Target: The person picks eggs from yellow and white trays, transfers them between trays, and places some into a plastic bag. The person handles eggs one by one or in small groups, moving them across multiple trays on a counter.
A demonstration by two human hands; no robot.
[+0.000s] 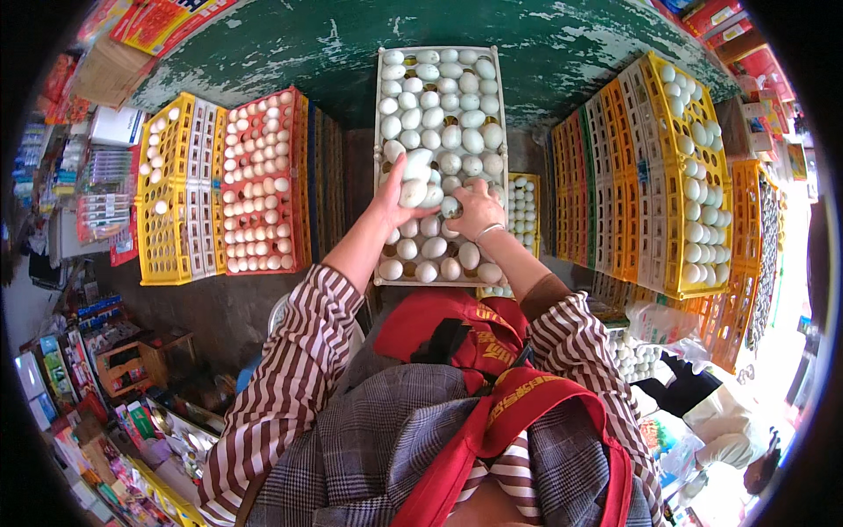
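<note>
A pale plastic egg crate (497,49) filled with rows of white and pale green eggs lies in front of me. Above its near half, my left hand (395,197) cradles several white eggs (415,170) against its palm and spread fingers. My right hand (477,211) is just to the right, palm down, with its fingers curled around a pale, dark-marked egg (451,207). Whether that egg is lifted from its hole I cannot tell. A few holes among the rows show no egg. Eggs under both hands are partly hidden.
Tall stacks of egg crates flank me: a red crate (253,178) and a yellow one (164,237) at left, another yellow crate (691,132) with eggs at right. A green, peeling wall (355,29) stands behind. A person (724,428) is at lower right.
</note>
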